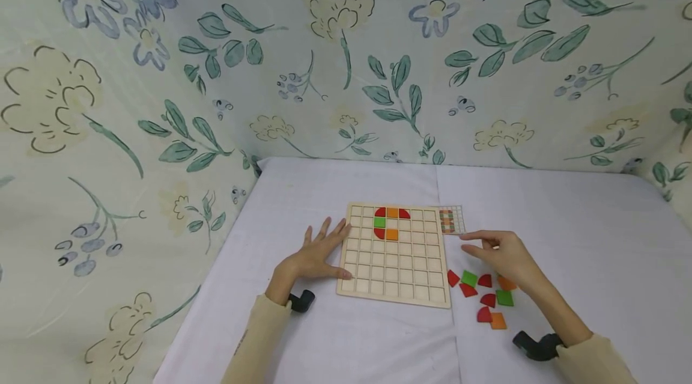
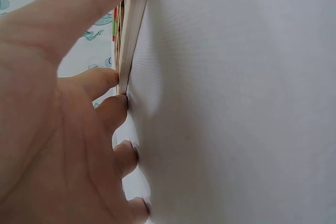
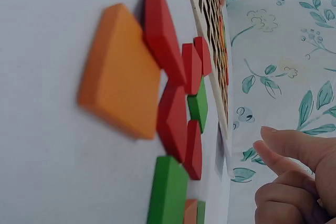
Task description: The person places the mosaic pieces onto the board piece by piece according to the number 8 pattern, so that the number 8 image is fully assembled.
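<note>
A wooden grid board (image 1: 394,273) lies flat on the cloth. In its upper part sit red quarter-round pieces (image 1: 404,214), orange squares (image 1: 391,234) and a green square (image 1: 379,222). Fingers spread, my left hand (image 1: 313,256) rests against the board's left edge; thumb and index finger touch the rim in the left wrist view. Beyond the board's right side, my right hand (image 1: 505,255) hovers by a small pattern card (image 1: 460,216). Its index finger and thumb point forward, apart in the head view, the others bend inward, and nothing shows between them.
Below the right hand lie loose pieces: several red quarter-rounds (image 1: 484,315), orange squares (image 1: 498,321) and green squares (image 1: 504,298). One orange piece is partly hidden by the right hand. A white cloth (image 1: 303,342) covers the table; flowered fabric (image 1: 346,101) rises behind it.
</note>
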A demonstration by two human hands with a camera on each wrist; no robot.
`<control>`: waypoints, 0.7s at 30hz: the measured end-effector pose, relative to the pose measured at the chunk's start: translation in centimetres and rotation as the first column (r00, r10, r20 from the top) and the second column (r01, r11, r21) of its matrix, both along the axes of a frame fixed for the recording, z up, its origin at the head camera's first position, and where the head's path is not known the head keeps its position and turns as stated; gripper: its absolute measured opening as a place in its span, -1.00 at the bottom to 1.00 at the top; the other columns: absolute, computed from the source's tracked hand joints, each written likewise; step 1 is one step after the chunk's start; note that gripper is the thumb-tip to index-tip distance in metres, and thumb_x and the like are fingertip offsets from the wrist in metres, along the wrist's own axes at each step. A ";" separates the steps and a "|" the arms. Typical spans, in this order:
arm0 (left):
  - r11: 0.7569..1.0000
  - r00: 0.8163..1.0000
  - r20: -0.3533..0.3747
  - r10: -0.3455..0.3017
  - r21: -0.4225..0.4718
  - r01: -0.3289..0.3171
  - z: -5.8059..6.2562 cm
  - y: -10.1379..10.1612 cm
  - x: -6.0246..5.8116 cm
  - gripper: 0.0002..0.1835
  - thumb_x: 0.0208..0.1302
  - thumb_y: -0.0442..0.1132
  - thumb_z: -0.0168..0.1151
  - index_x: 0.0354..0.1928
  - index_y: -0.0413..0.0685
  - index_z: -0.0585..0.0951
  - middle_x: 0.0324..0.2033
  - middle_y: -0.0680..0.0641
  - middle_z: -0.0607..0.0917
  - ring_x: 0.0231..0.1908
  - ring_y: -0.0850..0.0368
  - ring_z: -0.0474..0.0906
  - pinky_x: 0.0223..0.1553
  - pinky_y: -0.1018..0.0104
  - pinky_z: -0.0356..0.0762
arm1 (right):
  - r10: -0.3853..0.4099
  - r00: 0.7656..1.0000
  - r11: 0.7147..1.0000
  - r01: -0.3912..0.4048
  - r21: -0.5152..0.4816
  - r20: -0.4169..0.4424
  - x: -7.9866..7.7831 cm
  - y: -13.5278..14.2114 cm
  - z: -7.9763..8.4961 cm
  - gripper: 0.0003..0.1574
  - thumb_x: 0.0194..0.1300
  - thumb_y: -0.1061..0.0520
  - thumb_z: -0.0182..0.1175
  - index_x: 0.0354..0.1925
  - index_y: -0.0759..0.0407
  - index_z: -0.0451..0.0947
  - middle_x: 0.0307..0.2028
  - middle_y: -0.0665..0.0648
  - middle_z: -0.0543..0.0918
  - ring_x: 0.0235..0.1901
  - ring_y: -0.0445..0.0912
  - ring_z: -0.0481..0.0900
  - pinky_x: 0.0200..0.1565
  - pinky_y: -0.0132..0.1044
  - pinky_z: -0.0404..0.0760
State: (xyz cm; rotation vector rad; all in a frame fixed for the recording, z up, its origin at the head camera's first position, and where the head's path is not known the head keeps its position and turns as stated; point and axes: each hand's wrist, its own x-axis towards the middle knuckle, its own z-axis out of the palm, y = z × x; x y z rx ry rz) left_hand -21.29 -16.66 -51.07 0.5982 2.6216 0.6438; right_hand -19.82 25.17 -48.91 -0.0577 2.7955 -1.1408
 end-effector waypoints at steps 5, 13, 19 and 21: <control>1.000 1.000 0.005 0.001 -0.007 -0.001 -0.1 0.0 -0.1 0.24 0.14 0.31 0.46 0.69 0.18 -0.09 0.68 0.06 -0.21 0.66 -0.16 -0.52 0.56 -0.39 -0.60 | -0.018 1.000 0.999 0.017 0.038 0.016 1.5 2.1 -0.4 -0.52 0.35 -0.02 0.40 0.13 0.20 0.71 -0.58 0.03 0.31 -0.60 -0.14 0.27 -0.64 -0.32 0.24; 1.000 1.000 -0.004 0.000 -0.003 0.000 -0.1 0.0 0.0 0.25 0.14 0.29 0.47 0.69 0.13 -0.07 0.69 0.01 -0.19 0.66 -0.21 -0.50 0.55 -0.44 -0.57 | -0.049 0.999 0.997 0.048 0.059 0.016 3.5 4.2 -0.7 -0.52 0.35 -0.05 0.40 0.10 0.22 0.72 -0.59 0.03 0.33 -0.58 -0.13 0.29 -0.60 -0.32 0.26; 1.000 1.000 -0.001 0.000 -0.009 0.000 -0.2 0.0 0.0 0.25 0.14 0.31 0.46 0.69 0.17 -0.09 0.69 0.05 -0.20 0.66 -0.17 -0.52 0.55 -0.41 -0.59 | -0.063 0.996 0.996 0.059 0.065 0.060 4.3 5.4 -1.0 -0.57 0.34 0.01 0.40 0.07 0.24 0.73 -0.59 0.01 0.30 -0.55 -0.15 0.26 -0.58 -0.32 0.24; 1.000 1.000 0.003 0.002 -0.011 -0.002 -0.2 0.0 0.0 0.25 0.15 0.31 0.46 0.69 0.18 -0.10 0.68 0.06 -0.22 0.66 -0.16 -0.53 0.55 -0.40 -0.60 | -0.069 0.995 0.996 0.064 0.060 0.079 4.6 5.7 -1.3 -0.54 0.32 -0.02 0.42 0.07 0.23 0.74 -0.59 0.00 0.27 -0.56 -0.17 0.23 -0.58 -0.30 0.21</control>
